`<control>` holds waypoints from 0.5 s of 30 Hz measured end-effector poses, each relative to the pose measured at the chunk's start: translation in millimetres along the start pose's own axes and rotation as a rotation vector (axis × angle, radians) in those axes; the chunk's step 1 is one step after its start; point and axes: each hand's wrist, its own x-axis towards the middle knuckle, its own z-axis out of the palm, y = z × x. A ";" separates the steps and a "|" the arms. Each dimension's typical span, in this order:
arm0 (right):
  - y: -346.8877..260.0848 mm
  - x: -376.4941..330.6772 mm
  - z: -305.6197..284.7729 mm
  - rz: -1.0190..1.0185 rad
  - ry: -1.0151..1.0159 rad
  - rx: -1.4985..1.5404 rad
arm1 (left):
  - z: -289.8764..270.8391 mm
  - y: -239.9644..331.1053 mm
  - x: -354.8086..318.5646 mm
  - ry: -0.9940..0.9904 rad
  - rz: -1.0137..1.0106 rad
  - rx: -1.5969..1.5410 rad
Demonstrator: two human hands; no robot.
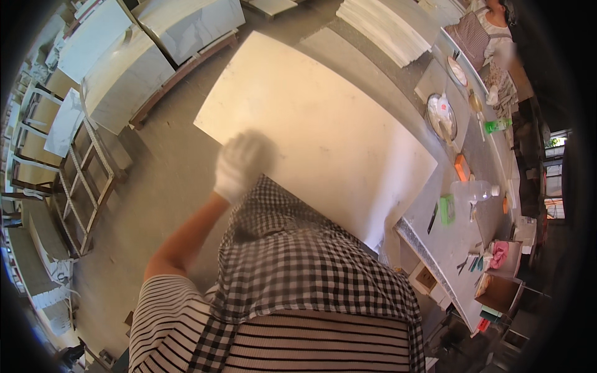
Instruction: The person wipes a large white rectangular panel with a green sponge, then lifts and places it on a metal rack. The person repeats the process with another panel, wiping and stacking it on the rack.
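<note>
A large pale cream slab [311,130], rectangular with faint grey marks, lies in front of my body and takes up the middle of the view. Its right end overlaps the grey worktable [448,267]. At its near left edge is my left hand [239,163] in a white glove. Motion smears its fingers, so I cannot tell whether they grip the slab or only touch it. My right hand does not show; a pale shape by the slab's near right corner is too unclear to name.
Along the worktable are a round metal dish [441,118], an orange block [461,168], a green block [447,209] and a clear plastic bottle [476,191]. Stacked marbled slabs [127,81] and a metal rack [84,180] stand left. Another person [488,37] is at far right.
</note>
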 end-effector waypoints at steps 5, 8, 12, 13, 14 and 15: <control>-16.6 -25.4 2.5 -0.154 0.143 -0.487 | 30.4 -40.8 -25.7 0.109 -0.760 -0.198; -28.6 -53.5 14.8 -0.444 0.323 -0.956 | 45.6 -50.0 -43.2 0.233 -1.267 -0.628; -41.1 -68.1 39.9 -0.931 0.513 -1.166 | 43.3 -35.8 -47.2 0.058 -1.550 -1.386; -43.0 -67.6 45.3 -1.142 0.532 -1.175 | 42.4 -26.7 -44.0 0.042 -1.552 -1.471; -44.0 -65.8 50.2 -1.352 0.521 -1.189 | 41.9 -18.1 -40.2 0.081 -1.573 -1.563; -44.9 -63.1 53.5 -1.365 0.512 -1.211 | 42.0 -11.1 -37.3 0.123 -1.595 -1.653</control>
